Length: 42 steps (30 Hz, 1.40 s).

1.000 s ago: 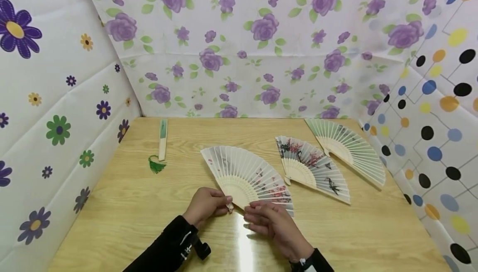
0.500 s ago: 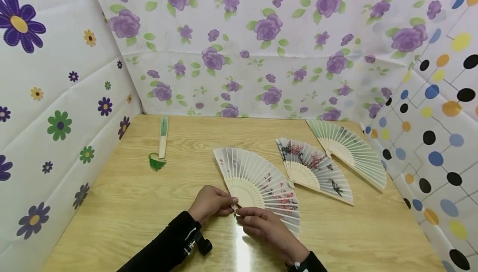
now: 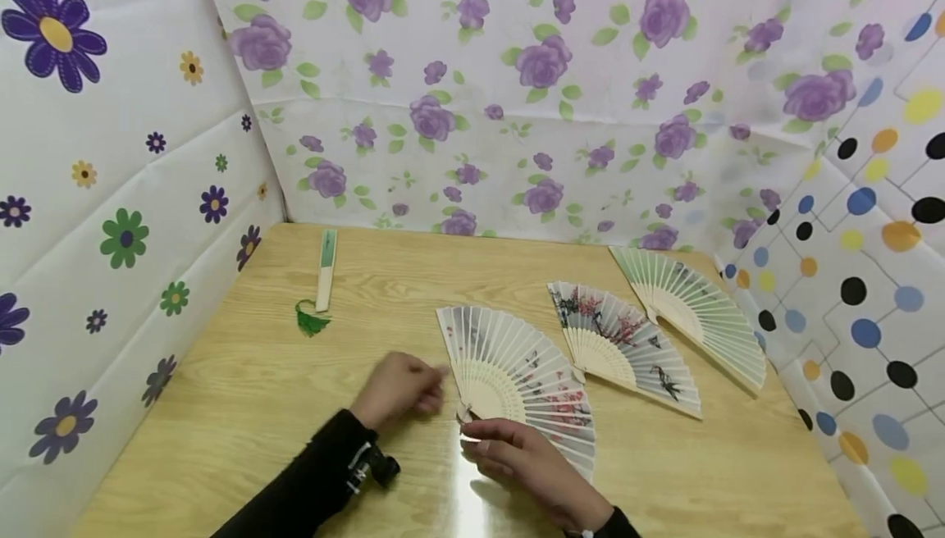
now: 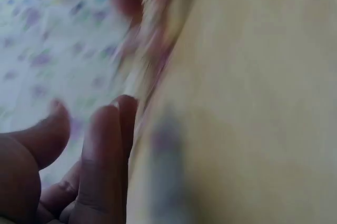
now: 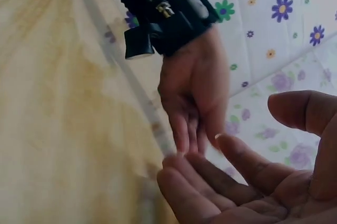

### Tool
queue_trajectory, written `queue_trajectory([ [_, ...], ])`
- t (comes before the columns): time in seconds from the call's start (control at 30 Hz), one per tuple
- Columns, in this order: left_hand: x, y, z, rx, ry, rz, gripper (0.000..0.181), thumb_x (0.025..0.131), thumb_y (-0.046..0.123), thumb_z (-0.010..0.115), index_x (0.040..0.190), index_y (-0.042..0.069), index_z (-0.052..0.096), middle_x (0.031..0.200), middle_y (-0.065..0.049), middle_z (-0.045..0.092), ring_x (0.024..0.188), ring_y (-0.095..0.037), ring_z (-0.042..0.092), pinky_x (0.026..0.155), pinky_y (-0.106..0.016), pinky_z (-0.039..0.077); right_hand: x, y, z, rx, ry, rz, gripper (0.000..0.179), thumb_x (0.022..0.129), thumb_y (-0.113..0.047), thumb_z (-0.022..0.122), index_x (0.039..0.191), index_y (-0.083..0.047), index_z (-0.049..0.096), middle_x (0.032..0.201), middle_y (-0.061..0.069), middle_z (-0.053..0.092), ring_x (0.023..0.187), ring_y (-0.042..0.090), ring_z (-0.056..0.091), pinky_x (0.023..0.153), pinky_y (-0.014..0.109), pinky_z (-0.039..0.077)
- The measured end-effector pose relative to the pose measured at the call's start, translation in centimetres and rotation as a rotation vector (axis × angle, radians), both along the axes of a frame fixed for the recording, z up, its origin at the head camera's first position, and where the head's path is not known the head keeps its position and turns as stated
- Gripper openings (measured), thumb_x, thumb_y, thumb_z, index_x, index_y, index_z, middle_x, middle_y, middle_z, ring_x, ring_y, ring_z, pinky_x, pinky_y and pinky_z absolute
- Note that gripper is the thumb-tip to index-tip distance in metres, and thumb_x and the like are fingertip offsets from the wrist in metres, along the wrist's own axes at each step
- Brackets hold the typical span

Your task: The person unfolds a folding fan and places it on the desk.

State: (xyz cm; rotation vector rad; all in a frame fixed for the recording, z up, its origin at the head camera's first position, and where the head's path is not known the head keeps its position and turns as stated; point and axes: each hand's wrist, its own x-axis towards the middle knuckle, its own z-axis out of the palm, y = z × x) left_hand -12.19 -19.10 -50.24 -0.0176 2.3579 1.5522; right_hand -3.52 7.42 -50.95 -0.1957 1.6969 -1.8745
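A spread white hand fan (image 3: 493, 386) with pink blossoms lies on the table, its pivot end towards me. Just left of that pivot hovers my left hand (image 3: 402, 390), apart from the fan and holding nothing. In the left wrist view the left thumb (image 4: 50, 134) stands away from the fingers, and the fan beyond is blurred. My right hand (image 3: 527, 460) is beside the pivot and covers part of the fan's lower edge; whether it touches the fan I cannot tell. Its thumb (image 5: 300, 111) and loosely bent fingers are apart in the right wrist view, with nothing between them.
To the right, a grey fan (image 3: 627, 341) with pink blossoms and a green fan (image 3: 694, 304) lie spread in a slanting row. A folded fan (image 3: 326, 271) with a green tassel (image 3: 313, 321) lies far left. Patterned cloth walls (image 3: 502, 95) bound the wooden table (image 3: 244, 407).
The white fan has shifted right and turned slightly, nearer the grey fan. My left hand has let go of its pivot end and moved left; the right hand has slid to the pivot.
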Motion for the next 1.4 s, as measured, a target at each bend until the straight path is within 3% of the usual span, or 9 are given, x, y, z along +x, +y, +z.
queue_trajectory([
  [0.1,-2.5,-4.4,1.2,-0.166,0.205,0.17,0.038,0.116,0.036,0.069,0.114,0.001,0.084,0.095,-0.013,0.084,0.079,-0.02,0.078,0.075,-0.036,0.067,-1.5,-0.2,1.5,0.0,0.044,-0.005,0.052,0.115,-0.019,0.065,0.157,0.01,0.057,0.161,0.03,0.061,0.139,0.025,0.072,0.119,0.031,0.063],
  [0.2,-5.4,-8.4,2.0,-0.296,0.329,0.34,0.038,0.118,0.03,0.064,0.135,-0.001,0.077,0.117,-0.024,0.081,0.1,-0.037,0.077,0.089,-0.051,0.065,-4.1,-0.7,3.0,0.025,0.106,0.0,0.055,0.116,-0.02,0.064,0.161,0.009,0.053,0.164,0.031,0.058,0.141,0.03,0.071,0.124,0.039,0.061],
  [0.33,-8.6,-11.5,1.7,-0.483,0.318,0.428,0.052,0.114,0.029,0.065,0.146,-0.012,0.066,0.135,-0.039,0.069,0.119,-0.056,0.069,0.097,-0.068,0.061,-8.7,-3.0,3.8,0.032,0.145,0.019,0.057,0.119,-0.021,0.059,0.167,0.005,0.046,0.171,0.032,0.051,0.153,0.043,0.061,0.131,0.05,0.055],
  [0.57,-9.7,-12.8,-0.7,-0.75,0.088,0.309,0.06,0.116,0.04,0.063,0.124,-0.019,0.065,0.127,-0.043,0.062,0.119,-0.059,0.064,0.087,-0.067,0.065,-14.4,-10.0,1.0,0.044,0.098,0.037,0.058,0.123,-0.021,0.052,0.173,0.005,0.037,0.176,0.033,0.043,0.164,0.051,0.047,0.137,0.055,0.047],
  [0.73,-9.4,-13.0,-1.4,-0.772,0.136,0.288,0.048,0.11,0.028,0.074,0.118,-0.019,0.066,0.121,-0.043,0.062,0.116,-0.06,0.066,0.085,-0.067,0.066,-15.8,-13.8,-0.4,0.079,0.048,0.022,0.061,0.122,-0.016,0.053,0.174,0.009,0.032,0.176,0.036,0.042,0.163,0.052,0.047,0.134,0.052,0.051],
  [0.97,-9.4,-13.4,0.2,-0.834,0.108,0.239,0.056,0.107,0.038,0.079,0.117,-0.016,0.071,0.121,-0.042,0.065,0.114,-0.059,0.068,0.084,-0.068,0.067,-18.0,-17.0,0.8,0.174,0.044,-0.004,0.064,0.118,-0.02,0.059,0.172,0.006,0.039,0.172,0.028,0.053,0.156,0.04,0.059,0.119,0.041,0.062],
  [1.1,-10.5,-13.8,0.5,-0.85,0.086,0.225,0.057,0.111,0.041,0.074,0.117,-0.016,0.074,0.119,-0.039,0.068,0.109,-0.055,0.072,0.082,-0.065,0.068,-19.1,-18.3,1.5,0.207,0.065,-0.019,0.065,0.116,-0.025,0.063,0.171,0.004,0.045,0.172,0.027,0.053,0.159,0.043,0.056,0.129,0.049,0.057],
  [1.2,-11.9,-14.7,-0.9,-0.856,0.121,0.208,0.044,0.11,0.034,0.077,0.104,-0.01,0.079,0.103,-0.031,0.073,0.091,-0.048,0.076,0.07,-0.059,0.069,-19.5,-18.8,1.4,0.221,0.067,-0.014,0.065,0.115,-0.026,0.063,0.17,0.004,0.046,0.175,0.025,0.05,0.16,0.044,0.054,0.131,0.051,0.055],
  [1.4,-12.0,-15.1,0.1,-0.826,0.046,0.133,0.037,0.108,0.03,0.079,0.084,0.002,0.076,0.08,-0.013,0.073,0.07,-0.028,0.071,0.058,-0.044,0.062,-20.8,-19.5,0.4,0.207,0.087,-0.022,0.063,0.115,-0.023,0.062,0.168,0.006,0.047,0.178,0.022,0.048,0.153,0.032,0.06,0.106,0.032,0.058],
])
